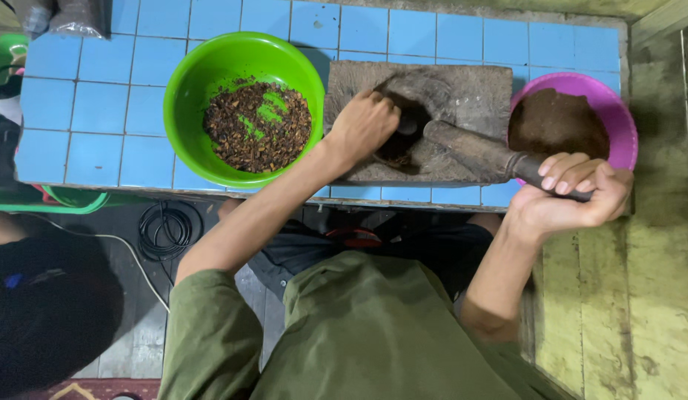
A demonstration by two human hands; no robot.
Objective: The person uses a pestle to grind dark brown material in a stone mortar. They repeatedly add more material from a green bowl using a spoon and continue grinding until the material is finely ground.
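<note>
Left hand (364, 126): fingers curled down into the hollow of the stone slab (462, 92), touching the dark grounds (394, 148) there; what it grips, if anything, I cannot tell.
Right hand (573, 194): closed around the near end of the pestle (481, 152).
Pestle: lies tilted across the slab, its far end at the hollow, just beside the left hand.
Slab: on the blue tiled counter (92, 96), between the two bowls.
Green bowl (203, 81): left of the slab, holding coarse brown bits.
Pink bowl (618, 118): right of the slab, holding fine brown powder.
</note>
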